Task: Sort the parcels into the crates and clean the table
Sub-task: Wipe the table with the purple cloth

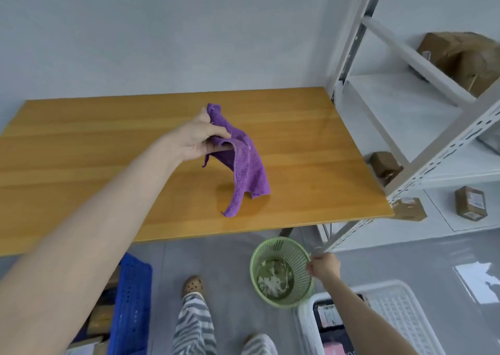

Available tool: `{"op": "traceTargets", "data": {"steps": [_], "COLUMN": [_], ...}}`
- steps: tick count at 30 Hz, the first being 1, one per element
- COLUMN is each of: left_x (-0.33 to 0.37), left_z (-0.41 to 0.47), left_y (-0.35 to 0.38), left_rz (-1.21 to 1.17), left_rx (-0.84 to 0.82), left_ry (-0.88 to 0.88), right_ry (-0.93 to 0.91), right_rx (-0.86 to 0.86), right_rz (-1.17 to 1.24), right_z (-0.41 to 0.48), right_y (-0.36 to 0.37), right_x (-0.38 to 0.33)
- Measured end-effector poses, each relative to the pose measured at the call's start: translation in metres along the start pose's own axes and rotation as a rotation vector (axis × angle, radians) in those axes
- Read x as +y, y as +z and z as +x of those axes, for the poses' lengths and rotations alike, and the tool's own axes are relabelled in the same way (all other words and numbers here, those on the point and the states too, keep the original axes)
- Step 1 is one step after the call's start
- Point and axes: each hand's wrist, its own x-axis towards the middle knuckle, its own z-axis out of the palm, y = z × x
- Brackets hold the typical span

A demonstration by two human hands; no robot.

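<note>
My left hand grips a purple cloth above the middle of the wooden table; the cloth hangs down and its lower corners touch the tabletop. My right hand holds the rim of a green mesh basket below the table's front edge, over the floor. Scraps of paper lie in the basket's bottom. A blue crate with brown parcels stands on the floor at the lower left. A white crate with dark and pink parcels stands at the lower right.
A white metal shelf rack stands right of the table, with brown parcels on its shelves and more below. My feet and striped trousers are between the two crates on the grey floor.
</note>
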Motion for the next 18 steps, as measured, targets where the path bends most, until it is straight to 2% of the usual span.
{"op": "traceTargets", "data": {"steps": [4, 9, 11, 14, 16, 18], "left_x": [-0.006, -0.003, 0.003, 0.021, 0.034, 0.055], "left_z": [0.008, 0.015, 0.015, 0.012, 0.012, 0.009], "left_y": [-0.003, -0.011, -0.014, -0.022, -0.027, -0.033], "left_rz": [-0.001, -0.003, 0.009, 0.044, 0.094, 0.154], "left_rx": [0.014, 0.029, 0.016, -0.055, -0.091, -0.083], "left_ry": [0.003, -0.009, -0.007, 0.006, 0.020, 0.050], "right_ry": [0.096, 0.035, 0.039, 0.038, -0.045, -0.202], "right_rx": [-0.156, -0.344, -0.479, -0.775, -0.910, -0.969], "right_rz": [-0.028, -0.279, -0.265, -0.235, -0.204, -0.174], "right_z": [0.031, 0.017, 0.008, -0.009, -0.023, -0.045], "right_y": [0.005, -0.009, -0.019, -0.041, -0.061, -0.088], "right_x": [-0.014, -0.030, -0.035, -0.058, -0.088, -0.134]}}
